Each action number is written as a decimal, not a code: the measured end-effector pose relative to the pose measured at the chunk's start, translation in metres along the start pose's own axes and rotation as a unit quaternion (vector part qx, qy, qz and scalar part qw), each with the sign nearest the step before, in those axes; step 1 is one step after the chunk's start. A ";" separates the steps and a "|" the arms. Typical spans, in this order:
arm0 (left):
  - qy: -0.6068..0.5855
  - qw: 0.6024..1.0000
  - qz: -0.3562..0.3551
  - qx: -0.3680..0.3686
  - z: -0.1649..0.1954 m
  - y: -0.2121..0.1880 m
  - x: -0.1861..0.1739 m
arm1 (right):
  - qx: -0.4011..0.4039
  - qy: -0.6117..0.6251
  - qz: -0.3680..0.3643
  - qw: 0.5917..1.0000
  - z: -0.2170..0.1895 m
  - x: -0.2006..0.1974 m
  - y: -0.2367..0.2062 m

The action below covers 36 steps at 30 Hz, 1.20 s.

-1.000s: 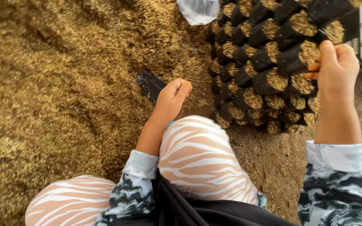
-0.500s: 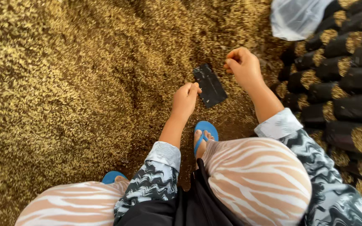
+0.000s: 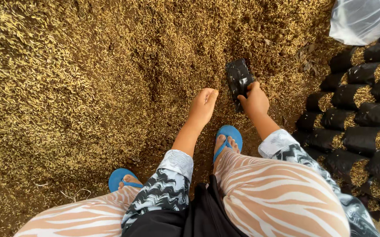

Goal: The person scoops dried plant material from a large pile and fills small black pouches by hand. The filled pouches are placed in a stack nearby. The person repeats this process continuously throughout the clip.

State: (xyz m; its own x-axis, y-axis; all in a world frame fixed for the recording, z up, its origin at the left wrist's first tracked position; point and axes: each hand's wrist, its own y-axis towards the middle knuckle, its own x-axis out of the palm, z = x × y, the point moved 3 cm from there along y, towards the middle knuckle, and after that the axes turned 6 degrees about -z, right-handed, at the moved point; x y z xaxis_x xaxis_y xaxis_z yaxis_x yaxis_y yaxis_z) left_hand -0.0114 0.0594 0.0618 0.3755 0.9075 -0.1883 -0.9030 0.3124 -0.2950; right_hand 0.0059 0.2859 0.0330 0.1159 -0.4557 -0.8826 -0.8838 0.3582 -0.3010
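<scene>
Right hand pinches the flat black plastic bag, likely light and limp, at its near edge; left hand, beside the bag, hangs loosely cupped and empty.

Soft, even daylight, fairly bright, with only faint shadows. The husk pile is sharp at centre and stretches at the edges. The clear plastic bag, upper right, shows mild glare.
</scene>
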 end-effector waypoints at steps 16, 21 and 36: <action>-0.066 0.994 0.040 -0.075 -0.020 0.015 0.004 | -0.026 0.461 -0.199 0.865 -0.061 -0.009 -0.012; -0.109 0.988 0.099 -0.051 -0.021 0.016 -0.001 | -0.112 0.378 -0.105 0.913 -0.075 -0.018 -0.029; -0.210 0.974 0.052 -0.060 -0.035 0.021 -0.010 | -0.036 0.566 -0.213 0.796 -0.062 0.012 -0.022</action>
State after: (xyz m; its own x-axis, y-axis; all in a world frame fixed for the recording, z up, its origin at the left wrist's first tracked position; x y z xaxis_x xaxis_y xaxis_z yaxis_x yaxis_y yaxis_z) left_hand -0.0270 0.0472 0.0241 0.1428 0.9750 0.1701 -0.8912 0.2014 -0.4065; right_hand -0.0018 0.2223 0.0516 -0.0343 -0.9799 0.1965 -0.9021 -0.0543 -0.4281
